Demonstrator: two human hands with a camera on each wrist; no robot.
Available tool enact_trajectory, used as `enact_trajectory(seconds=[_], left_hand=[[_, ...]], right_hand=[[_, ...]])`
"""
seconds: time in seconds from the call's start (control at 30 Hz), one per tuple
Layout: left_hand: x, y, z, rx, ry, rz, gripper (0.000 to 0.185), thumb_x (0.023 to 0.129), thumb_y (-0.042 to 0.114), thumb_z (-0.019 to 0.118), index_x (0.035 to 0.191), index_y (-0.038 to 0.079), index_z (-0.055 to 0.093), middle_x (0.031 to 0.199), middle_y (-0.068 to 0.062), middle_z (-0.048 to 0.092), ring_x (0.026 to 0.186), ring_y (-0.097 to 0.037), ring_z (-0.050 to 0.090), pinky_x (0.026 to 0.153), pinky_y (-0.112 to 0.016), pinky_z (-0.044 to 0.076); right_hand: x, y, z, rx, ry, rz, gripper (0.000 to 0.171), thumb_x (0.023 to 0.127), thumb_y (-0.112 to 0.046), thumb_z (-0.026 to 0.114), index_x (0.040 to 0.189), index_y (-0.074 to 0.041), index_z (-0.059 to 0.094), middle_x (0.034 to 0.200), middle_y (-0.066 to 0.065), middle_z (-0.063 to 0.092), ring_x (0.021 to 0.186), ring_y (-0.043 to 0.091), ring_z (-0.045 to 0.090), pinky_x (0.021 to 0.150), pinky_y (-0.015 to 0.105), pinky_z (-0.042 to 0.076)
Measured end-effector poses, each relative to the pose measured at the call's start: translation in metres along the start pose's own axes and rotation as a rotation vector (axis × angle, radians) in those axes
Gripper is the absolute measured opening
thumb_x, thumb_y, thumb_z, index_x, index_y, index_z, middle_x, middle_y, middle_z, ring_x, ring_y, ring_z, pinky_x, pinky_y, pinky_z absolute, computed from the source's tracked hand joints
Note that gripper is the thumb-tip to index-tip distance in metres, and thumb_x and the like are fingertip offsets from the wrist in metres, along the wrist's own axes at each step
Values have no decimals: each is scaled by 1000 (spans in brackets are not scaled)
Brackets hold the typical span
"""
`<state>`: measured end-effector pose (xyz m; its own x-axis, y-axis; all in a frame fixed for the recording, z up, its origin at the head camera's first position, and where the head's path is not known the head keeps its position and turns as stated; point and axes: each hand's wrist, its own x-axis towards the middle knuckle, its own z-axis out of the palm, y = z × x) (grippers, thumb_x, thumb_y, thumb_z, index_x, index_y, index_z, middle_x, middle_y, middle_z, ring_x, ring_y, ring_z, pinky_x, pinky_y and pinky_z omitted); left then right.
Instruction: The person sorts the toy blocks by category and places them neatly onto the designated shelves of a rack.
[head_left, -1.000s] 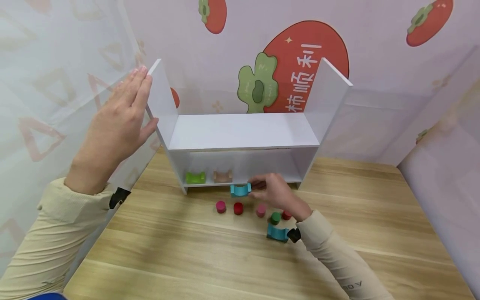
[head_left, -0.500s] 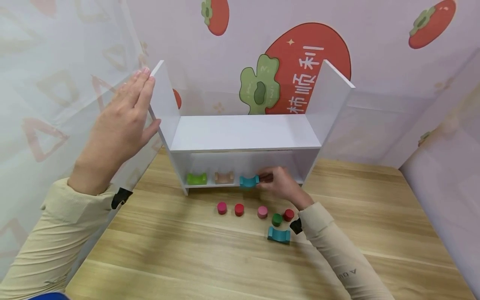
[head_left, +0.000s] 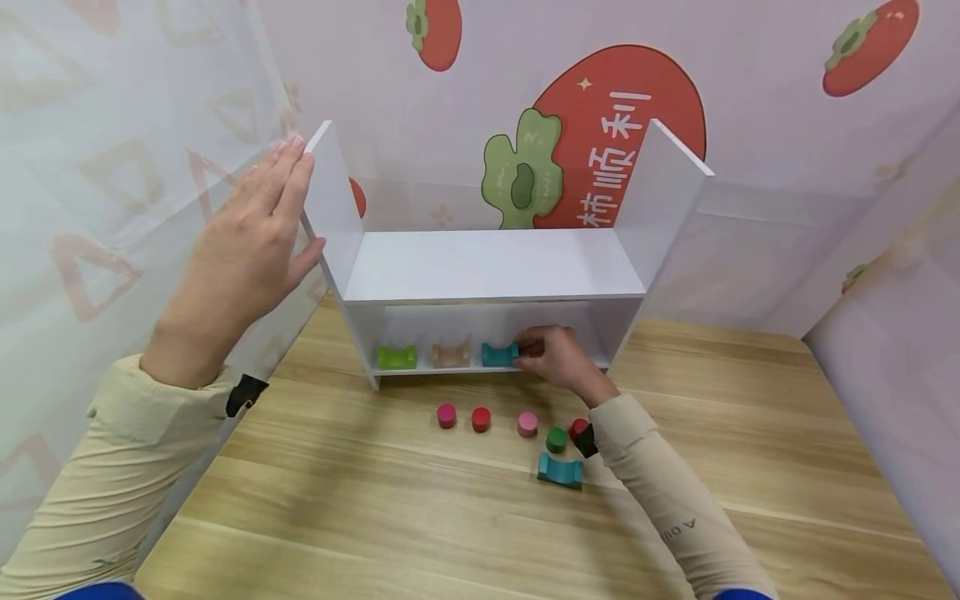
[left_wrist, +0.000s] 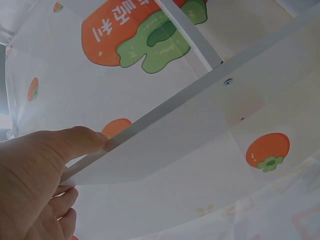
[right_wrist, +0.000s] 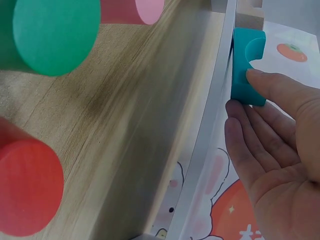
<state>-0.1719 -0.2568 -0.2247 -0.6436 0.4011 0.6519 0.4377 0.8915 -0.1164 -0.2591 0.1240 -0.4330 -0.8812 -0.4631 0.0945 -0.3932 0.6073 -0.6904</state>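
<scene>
- Two teal arch blocks show in the head view; the nearer teal arch block (head_left: pixel 560 470) lies low and right of centre on the wooden table (head_left: pixel 375 500), just beside the right sleeve.
- Five small cylinders stand in a loose row above it: a magenta cylinder (head_left: pixel 447 415), a red cylinder (head_left: pixel 481 418), a pink cylinder (head_left: pixel 527 423), a green cylinder (head_left: pixel 556 439) and a second red cylinder (head_left: pixel 577 428) partly behind the sleeve.
- At the centre of the frame the right hand (head_left: pixel 551 357) reaches into the lower compartment of the white shelf (head_left: pixel 487 267). Its fingers are nearly straight, and the right wrist view shows the thumb tip touching the far teal arch block (head_left: pixel 498 354), not curled round it.
- That far teal arch block sits on the lower board, third in a row with a green arch block (head_left: pixel 396 357) on the left and a tan arch block (head_left: pixel 451 354) in the middle.
- Upper left of the frame, the left hand (head_left: pixel 243 254) lies flat against the outer face of the shelf's left side panel, fingers straight and together, the thumb hooked over the panel's front edge.
</scene>
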Motion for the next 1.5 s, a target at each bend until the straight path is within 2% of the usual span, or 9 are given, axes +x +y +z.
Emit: enact_trajectory(seconds=[0.5, 0.73, 1.0, 1.23, 1.5], left_hand=[[-4, 0, 1, -27, 7, -3, 86, 87, -2, 78, 161, -8, 32, 170, -24, 34, 160, -40, 33, 133, -52, 27], [-7, -1, 3, -19, 7, 5, 88, 87, -2, 79, 161, -7, 32, 170, -24, 34, 159, -40, 33, 133, -51, 27], [-3, -1, 3, -16, 1, 5, 87, 88, -1, 78, 161, -7, 32, 171, -23, 33, 160, -39, 32, 133, -52, 27], [-1, -1, 1, -11, 5, 9, 86, 88, -1, 78, 161, -7, 32, 170, -24, 34, 160, -39, 33, 133, -52, 27], [0, 0, 0, -17, 4, 10, 85, 88, -2, 78, 160, -8, 33, 170, -23, 34, 160, -40, 33, 133, -51, 26]], right_hand=[[2, 3, 0, -13, -20, 49, 38, 90, -12, 84, 125, 0, 75, 122, 16, 77, 107, 29, 78, 91, 38, 66], [-7, 3, -4, -12, -24, 42, 39, 92, -12, 81, 127, 3, 73, 124, 18, 76, 110, 31, 77, 95, 42, 65], [-38, 0, -22, -86, -4, -8, 37, 92, -16, 82, 124, 1, 75, 118, 17, 79, 108, 31, 78, 93, 46, 65], [-72, 2, -30, -50, -64, -40, 37, 92, -13, 82, 124, 2, 74, 119, 20, 78, 108, 33, 77, 94, 47, 65], [-117, 12, -27, -73, -121, -49, 35, 93, -14, 81, 124, 1, 75, 115, 15, 80, 102, 27, 78, 88, 43, 66]])
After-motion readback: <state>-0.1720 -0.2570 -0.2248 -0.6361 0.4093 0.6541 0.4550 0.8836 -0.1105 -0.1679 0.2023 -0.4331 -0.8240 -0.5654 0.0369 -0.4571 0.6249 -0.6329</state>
